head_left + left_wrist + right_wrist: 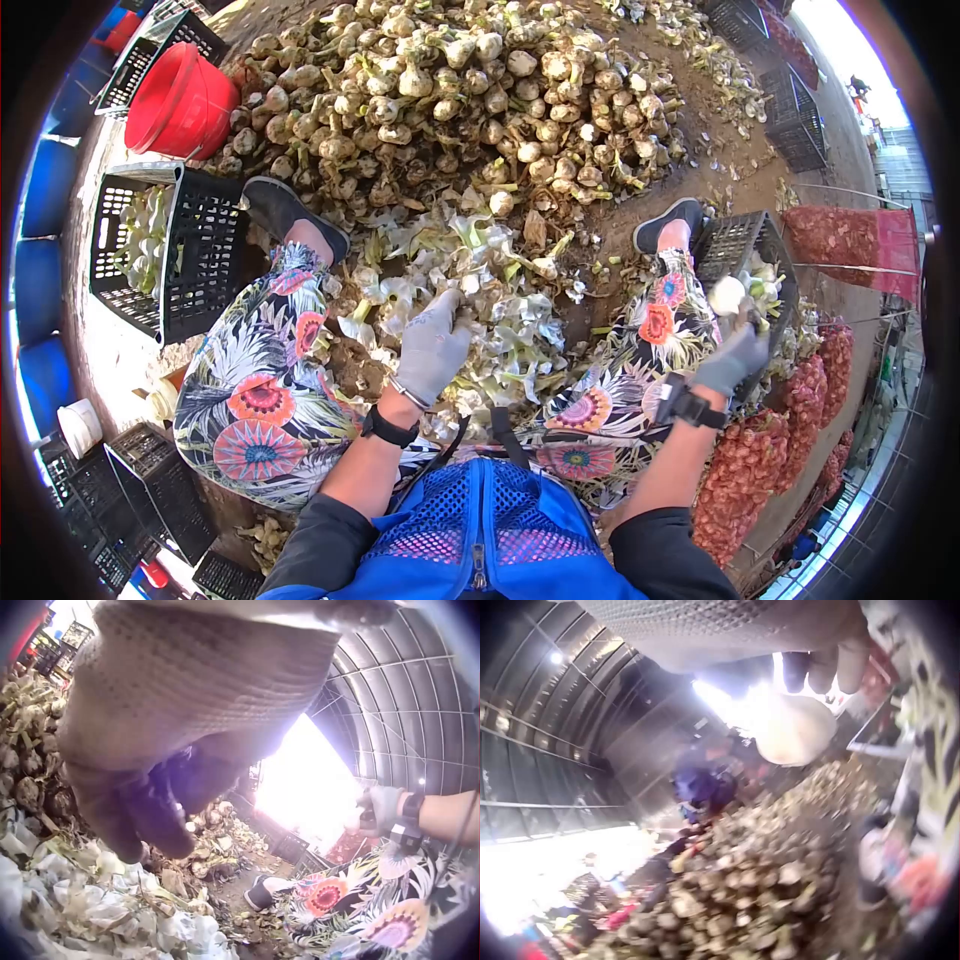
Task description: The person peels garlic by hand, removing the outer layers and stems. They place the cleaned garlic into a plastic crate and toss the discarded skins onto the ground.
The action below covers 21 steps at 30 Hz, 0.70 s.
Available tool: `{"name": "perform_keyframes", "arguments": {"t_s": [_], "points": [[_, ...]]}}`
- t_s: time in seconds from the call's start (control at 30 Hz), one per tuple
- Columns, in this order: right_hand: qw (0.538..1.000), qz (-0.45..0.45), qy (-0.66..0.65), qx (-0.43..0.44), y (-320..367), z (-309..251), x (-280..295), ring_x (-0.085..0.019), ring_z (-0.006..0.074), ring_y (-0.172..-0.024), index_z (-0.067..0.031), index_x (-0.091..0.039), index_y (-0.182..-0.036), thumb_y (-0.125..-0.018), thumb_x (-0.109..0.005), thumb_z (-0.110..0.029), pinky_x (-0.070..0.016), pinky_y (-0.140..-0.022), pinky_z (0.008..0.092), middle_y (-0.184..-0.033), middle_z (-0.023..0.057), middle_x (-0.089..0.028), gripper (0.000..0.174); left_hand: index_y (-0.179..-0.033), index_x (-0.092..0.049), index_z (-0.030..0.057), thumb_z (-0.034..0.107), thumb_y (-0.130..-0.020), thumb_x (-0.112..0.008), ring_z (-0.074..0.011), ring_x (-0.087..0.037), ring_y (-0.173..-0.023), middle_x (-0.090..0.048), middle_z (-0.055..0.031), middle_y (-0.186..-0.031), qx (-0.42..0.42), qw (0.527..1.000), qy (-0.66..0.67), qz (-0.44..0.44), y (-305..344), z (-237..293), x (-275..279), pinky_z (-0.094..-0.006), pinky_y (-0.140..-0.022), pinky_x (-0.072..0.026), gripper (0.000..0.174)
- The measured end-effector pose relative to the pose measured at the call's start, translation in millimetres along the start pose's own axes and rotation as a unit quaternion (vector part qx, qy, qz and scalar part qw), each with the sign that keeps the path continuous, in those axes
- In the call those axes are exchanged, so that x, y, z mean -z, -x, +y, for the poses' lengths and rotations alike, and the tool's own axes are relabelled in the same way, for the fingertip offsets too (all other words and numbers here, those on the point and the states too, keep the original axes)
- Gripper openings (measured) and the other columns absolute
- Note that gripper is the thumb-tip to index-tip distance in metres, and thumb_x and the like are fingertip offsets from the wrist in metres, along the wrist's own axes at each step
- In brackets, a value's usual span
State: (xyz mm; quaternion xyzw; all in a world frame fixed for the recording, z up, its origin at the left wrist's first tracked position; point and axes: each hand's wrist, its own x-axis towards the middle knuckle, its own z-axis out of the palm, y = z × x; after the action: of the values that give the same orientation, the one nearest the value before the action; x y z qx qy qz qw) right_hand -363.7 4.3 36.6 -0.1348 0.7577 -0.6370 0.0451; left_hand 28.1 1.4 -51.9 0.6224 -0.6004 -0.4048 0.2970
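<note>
My gloved right hand (735, 358) holds a pale, cleaned garlic bulb (727, 296) at its fingertips, beside the black crate (735, 243) on the right. In the right wrist view that bulb (799, 731) shows white below the gloved fingers (823, 671). My gloved left hand (435, 345) hangs over the loose white skins and leaves (510, 345) between the legs. Its fingers (124, 825) point downward, loosely bent, in the left wrist view, with no bulb showing among them. Ahead lies a large heap of untrimmed garlic bulbs (450, 95).
A black crate (205, 255) with some stalky produce stands on the left, behind it a red bucket (180, 100). Filled red mesh sacks (745, 480) line the right side. Shoes (295, 215) and patterned trouser legs flank the peelings. Stacked crates (160, 485) sit at lower left.
</note>
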Motion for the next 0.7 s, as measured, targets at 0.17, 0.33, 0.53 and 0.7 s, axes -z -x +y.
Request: {"name": "perform_keyframes", "arguments": {"t_s": [0.17,0.33,0.53,0.7], "points": [[0.946,-0.122,0.213,0.211,-11,55,-24,-0.06,0.0133,-0.067,-0.0017,-0.071,-0.105,-0.09,-0.064,-0.006,-0.0516,-0.065,0.0271,-0.089,0.0063,-0.07,0.017,-0.101,-0.067,0.0049,0.021,-0.092,-0.062,-0.036,-0.068,-0.081,-0.069,-0.0188,-0.088,0.07,0.993,0.049,-0.081,-6,20,6,-0.0413,-0.07,-0.0516,0.019],[0.853,-0.387,0.35,-0.025,95,186,-136,-0.069,0.0296,-0.073,-0.0037,-0.074,-0.099,-0.084,-0.067,-0.024,-0.0518,-0.064,0.0373,-0.085,0.02,-0.071,0.026,-0.097,-0.067,0.0011,0.032,-0.095,-0.063,-0.029,-0.063,-0.069,-0.064,-0.0189,-0.077,0.106,0.987,0.017,-0.121,-9,25,5,-0.0369,-0.064,-0.0482,0.032],[0.811,-0.409,0.414,-0.058,143,177,-152,-0.066,0.0328,-0.07,0.0032,-0.073,-0.092,-0.083,-0.071,-0.032,-0.0493,-0.067,0.0402,-0.079,0.0212,-0.071,0.036,-0.115,-0.061,-0.0009,0.03,-0.091,-0.067,-0.0309,-0.067,-0.088,-0.067,-0.0179,-0.097,0.09,0.99,0.049,-0.092,-13,12,-3,-0.0368,-0.079,-0.0513,0.04],[0.848,-0.478,0.174,-0.148,195,96,-109,-0.059,0.0104,-0.067,-0.0019,-0.077,-0.093,-0.09,-0.074,-0.021,-0.0462,-0.061,0.0264,-0.077,0.0044,-0.07,0.019,-0.126,-0.049,-0.0016,0.029,-0.08,-0.076,-0.0434,-0.057,-0.108,-0.054,-0.0242,-0.117,0.023,0.998,0.001,-0.062,-14,20,-13,-0.0445,-0.088,-0.0486,0.061]]}}
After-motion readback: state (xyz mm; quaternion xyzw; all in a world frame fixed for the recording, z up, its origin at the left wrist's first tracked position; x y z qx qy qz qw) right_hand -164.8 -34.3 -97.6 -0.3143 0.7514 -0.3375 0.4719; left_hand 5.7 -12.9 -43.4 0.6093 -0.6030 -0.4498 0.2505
